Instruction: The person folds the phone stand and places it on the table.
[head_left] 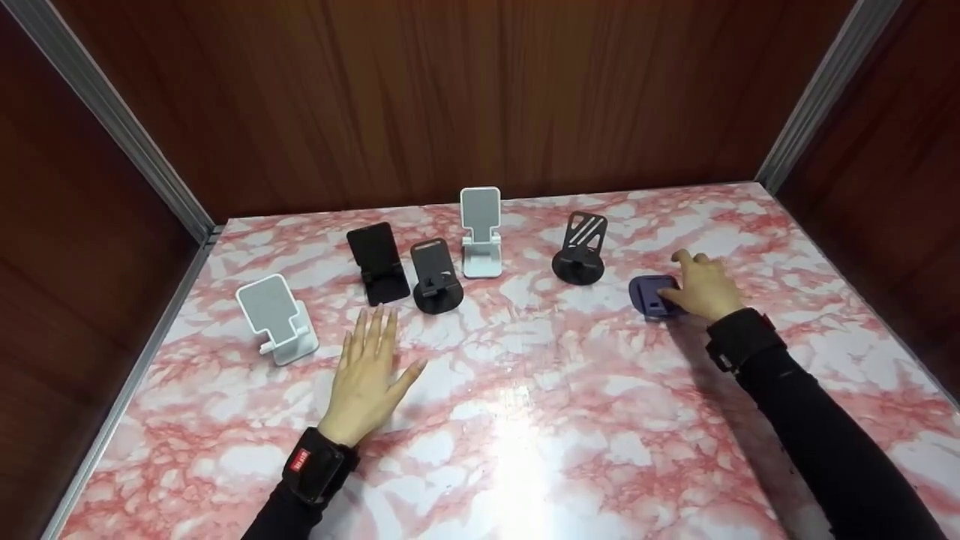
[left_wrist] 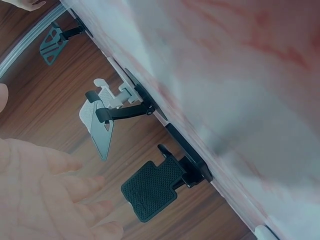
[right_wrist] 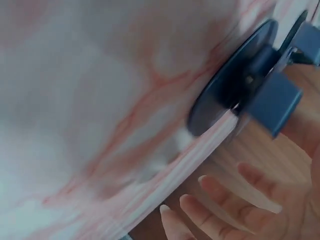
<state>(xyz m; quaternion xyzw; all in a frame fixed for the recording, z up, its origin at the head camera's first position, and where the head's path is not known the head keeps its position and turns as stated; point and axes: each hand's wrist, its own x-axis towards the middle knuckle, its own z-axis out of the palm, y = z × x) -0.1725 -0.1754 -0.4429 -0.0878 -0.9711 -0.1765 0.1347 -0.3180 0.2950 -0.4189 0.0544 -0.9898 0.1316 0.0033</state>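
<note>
Head view: purple stand (head_left: 649,297) beside right fingers (head_left: 683,260).

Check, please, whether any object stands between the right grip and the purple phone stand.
Nothing visible does: the right grip is at the purple phone stand, its thumb over the stand's right side.

Both arms in black. Your left sleeve (head_left: 281,517) is plain, long, close-fitting; right sleeve (head_left: 847,450) the same, smooth and matte. Left wristband (head_left: 319,465): black, chunky, boxy top, red label (head_left: 300,460) with small white lettering, too small to read. Right wristband (head_left: 745,339): black, wide, red fleck at its edge. Your left hand (head_left: 365,382) and right hand (head_left: 705,289): bare.
</note>
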